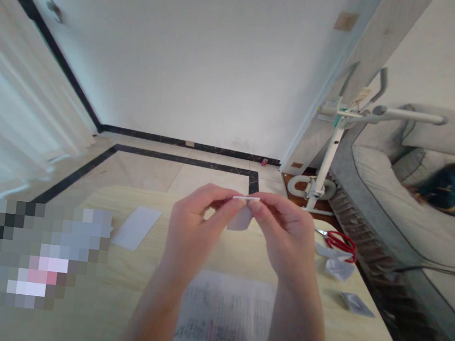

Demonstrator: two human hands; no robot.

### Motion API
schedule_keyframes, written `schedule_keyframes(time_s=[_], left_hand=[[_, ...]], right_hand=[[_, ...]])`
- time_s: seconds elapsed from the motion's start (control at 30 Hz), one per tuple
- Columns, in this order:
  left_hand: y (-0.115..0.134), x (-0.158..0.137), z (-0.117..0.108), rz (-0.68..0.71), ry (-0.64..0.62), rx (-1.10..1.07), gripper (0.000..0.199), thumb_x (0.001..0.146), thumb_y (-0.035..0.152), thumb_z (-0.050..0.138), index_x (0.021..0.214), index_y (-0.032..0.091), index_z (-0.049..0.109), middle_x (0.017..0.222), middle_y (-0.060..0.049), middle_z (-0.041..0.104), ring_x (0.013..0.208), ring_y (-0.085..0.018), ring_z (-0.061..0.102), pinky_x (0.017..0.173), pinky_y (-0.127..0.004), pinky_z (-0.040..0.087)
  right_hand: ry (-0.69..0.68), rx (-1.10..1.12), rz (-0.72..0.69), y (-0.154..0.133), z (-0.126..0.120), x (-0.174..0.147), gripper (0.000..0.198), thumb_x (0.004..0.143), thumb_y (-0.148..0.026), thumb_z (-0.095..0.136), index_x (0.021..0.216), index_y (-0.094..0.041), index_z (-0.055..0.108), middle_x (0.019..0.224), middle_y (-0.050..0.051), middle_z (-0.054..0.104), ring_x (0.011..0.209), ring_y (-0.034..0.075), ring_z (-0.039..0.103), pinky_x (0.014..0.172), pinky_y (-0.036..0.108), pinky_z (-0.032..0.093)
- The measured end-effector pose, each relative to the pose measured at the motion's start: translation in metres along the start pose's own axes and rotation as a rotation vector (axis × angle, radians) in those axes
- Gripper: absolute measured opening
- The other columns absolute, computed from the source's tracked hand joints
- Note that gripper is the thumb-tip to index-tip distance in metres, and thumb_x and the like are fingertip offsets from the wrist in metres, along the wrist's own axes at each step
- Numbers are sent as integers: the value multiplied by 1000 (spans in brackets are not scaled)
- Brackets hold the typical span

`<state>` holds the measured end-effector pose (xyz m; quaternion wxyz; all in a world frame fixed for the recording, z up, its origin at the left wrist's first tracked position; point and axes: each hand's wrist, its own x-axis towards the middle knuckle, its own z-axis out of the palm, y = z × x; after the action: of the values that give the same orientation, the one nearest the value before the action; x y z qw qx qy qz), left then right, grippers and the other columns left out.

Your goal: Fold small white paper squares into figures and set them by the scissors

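Between the thumbs and fingertips of both hands is a small piece of white paper point(240, 221), raised above the table. Its top edge looks folded, and the rest hangs below my thumbs. My left hand point(202, 211) pinches it from the left. From the right, my right hand point(281, 220) pinches the same edge, thumb close to the other thumb. Below my forearms lies a sheet with printed lines point(222, 323), partly covered by them. A blank white paper rectangle point(137, 228) rests to the left of my left hand.
Red-handled scissors point(340, 243) lie at the table's right side beside paper scraps point(339, 269) and a small grey folded piece point(357, 304). A blurred-out patch point(48, 259) covers the table's left. Beyond stand exercise equipment point(328, 154) and a grey sofa point(376, 165).
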<state>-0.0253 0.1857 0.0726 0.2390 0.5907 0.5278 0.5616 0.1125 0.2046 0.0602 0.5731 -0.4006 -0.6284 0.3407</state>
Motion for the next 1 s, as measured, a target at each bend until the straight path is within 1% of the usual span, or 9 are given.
schedule_keyframes(time_s=[0.23, 0.37, 0.7, 1.0], left_hand=[[-4, 1, 0, -6, -13, 13, 12, 78, 32, 64, 77, 23, 72, 73, 0, 70, 67, -14, 63, 62, -24, 50], [-4, 1, -1, 13, -11, 21, 12, 79, 32, 63, 77, 23, 71, 71, 1, 70, 65, -13, 62, 62, -24, 50], [-4, 0, 0, 40, 32, 46, 13, 80, 31, 61, 74, 22, 69, 70, 2, 68, 64, -13, 60, 61, -24, 49], [-5, 0, 1, 105, 49, 21, 11, 80, 28, 63, 74, 21, 69, 70, 2, 68, 64, -12, 60, 61, -23, 50]], right_hand=[[-17, -41, -10, 2, -2, 0, 15, 81, -32, 63, 85, -22, 74, 75, 2, 72, 67, 16, 65, 61, 28, 53], [-3, -54, -18, -1, -1, 0, 14, 81, -31, 63, 84, -23, 74, 74, 2, 72, 66, 15, 65, 61, 28, 53], [29, -74, -53, 0, 1, -1, 13, 81, -31, 64, 84, -25, 74, 78, 2, 72, 68, 15, 65, 64, 29, 53], [43, -75, -69, -1, 2, -2, 14, 82, -30, 62, 86, -24, 74, 77, 2, 72, 67, 15, 65, 65, 28, 53]])
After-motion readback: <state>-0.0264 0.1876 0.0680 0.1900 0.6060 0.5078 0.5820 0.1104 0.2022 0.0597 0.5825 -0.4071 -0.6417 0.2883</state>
